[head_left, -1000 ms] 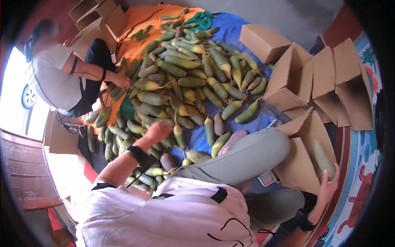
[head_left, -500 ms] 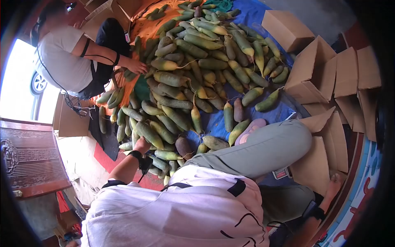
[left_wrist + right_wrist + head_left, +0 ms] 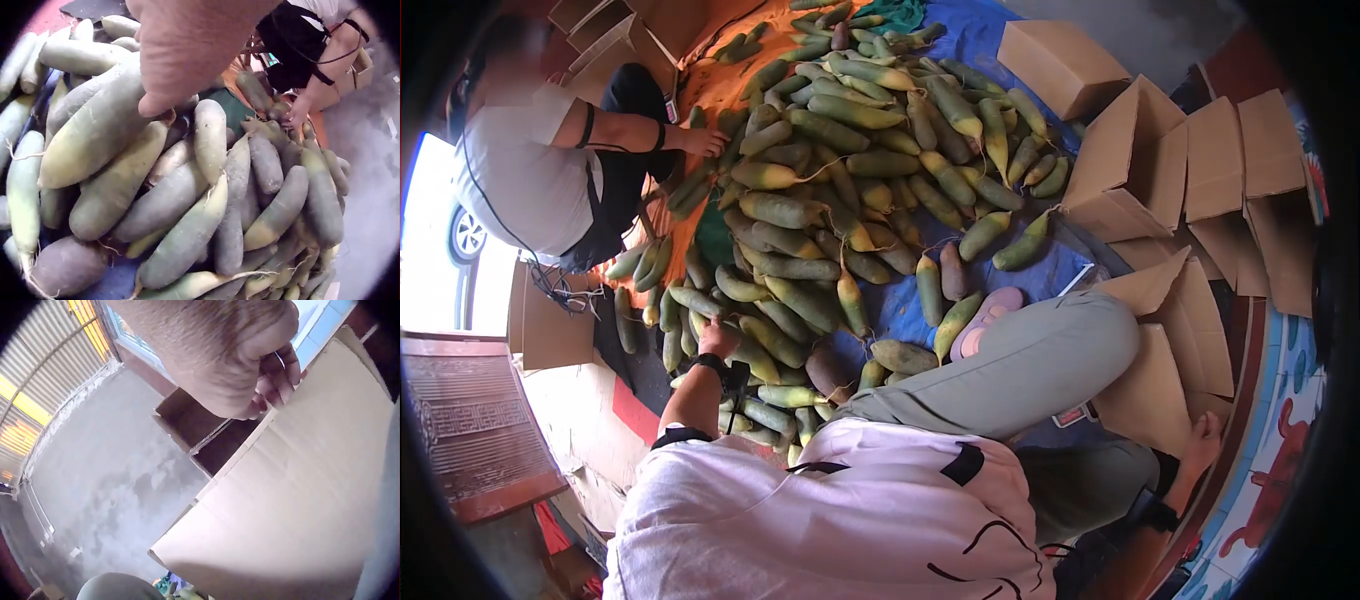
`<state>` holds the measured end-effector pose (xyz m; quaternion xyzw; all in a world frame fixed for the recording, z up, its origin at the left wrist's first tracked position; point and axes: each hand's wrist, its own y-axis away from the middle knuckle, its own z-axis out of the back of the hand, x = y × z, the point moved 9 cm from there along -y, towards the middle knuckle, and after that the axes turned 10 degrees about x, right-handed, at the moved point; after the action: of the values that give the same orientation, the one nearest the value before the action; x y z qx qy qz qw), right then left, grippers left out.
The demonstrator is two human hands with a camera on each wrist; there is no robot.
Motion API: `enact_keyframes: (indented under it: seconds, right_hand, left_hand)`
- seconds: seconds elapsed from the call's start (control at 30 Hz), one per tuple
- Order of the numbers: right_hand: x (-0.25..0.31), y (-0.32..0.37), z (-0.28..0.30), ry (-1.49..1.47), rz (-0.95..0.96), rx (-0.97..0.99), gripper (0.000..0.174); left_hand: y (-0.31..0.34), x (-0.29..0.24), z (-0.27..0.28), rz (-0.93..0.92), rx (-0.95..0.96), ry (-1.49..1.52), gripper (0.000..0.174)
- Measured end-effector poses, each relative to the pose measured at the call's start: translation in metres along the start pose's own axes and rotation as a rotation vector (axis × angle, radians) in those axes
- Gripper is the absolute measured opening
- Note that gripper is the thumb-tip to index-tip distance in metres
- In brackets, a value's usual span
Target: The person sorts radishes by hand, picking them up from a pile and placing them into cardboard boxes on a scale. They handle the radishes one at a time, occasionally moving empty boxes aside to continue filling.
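Note:
My left hand (image 3: 718, 340) reaches into the near left of the radish pile, touching green radishes. In the left wrist view the hand (image 3: 187, 50) covers one end of a large green radish (image 3: 94, 131); most fingers are hidden, so a grip on it cannot be told. On the right, my other hand (image 3: 1201, 445) is at the near right edge of an open cardboard box (image 3: 1145, 385). The right wrist view shows this hand (image 3: 225, 356) with loosely bent fingers (image 3: 281, 381) by the edge of a cardboard flap (image 3: 300, 481), no radish in it.
Another person (image 3: 530, 170) sits at the far left with a hand on the pile. More open boxes (image 3: 1125, 175) stand at the back right. A bent leg (image 3: 1010, 370) and a pink shoe (image 3: 988, 318) lie between pile and near box.
My right hand held a radish at the box a second ago and has let it go. My left hand has moved down toward the near left radishes, then slightly farther forward. The head view has shifted.

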<state>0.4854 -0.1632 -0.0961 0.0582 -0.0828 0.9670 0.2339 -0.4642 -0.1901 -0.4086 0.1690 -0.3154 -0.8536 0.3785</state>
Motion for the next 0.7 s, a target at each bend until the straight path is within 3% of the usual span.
enact_keyframes:
  seconds: [0.17,0.27,0.3,0.33,0.4,0.47,0.57,0.7]
  right_hand:
    - [0.002,0.008,0.004,-0.019,0.003,0.013,0.023]
    - [0.009,0.008,0.004,-0.056,0.061,-0.028,0.023]
    - [0.009,0.008,0.003,-0.078,0.057,-0.043,0.022]
    - [0.009,0.009,0.003,-0.100,0.052,-0.060,0.022]
    - [0.018,0.010,0.001,-0.149,0.037,-0.071,0.022]
    - [0.027,0.012,0.001,-0.199,0.015,-0.085,0.022]
    - [0.038,0.013,0.002,-0.169,0.013,-0.063,0.021]
    - [0.075,0.013,0.019,-0.252,0.104,-0.097,0.019]
  left_hand:
    - [-0.004,0.003,-0.004,0.023,0.136,-0.092,0.091]
    - [0.010,-0.011,-0.005,-0.019,0.092,0.005,0.092]
    - [0.014,-0.015,-0.009,-0.054,0.161,0.166,0.089]
    - [0.023,-0.023,-0.003,-0.057,0.157,0.167,0.089]
    - [0.041,-0.047,-0.005,-0.101,0.353,0.192,0.085]
    - [0.024,-0.049,-0.016,-0.226,0.273,0.045,0.065]
    - [0.043,-0.088,-0.005,-0.381,0.059,-0.243,0.060]
    - [0.076,-0.140,0.043,-0.511,-0.013,0.036,0.057]
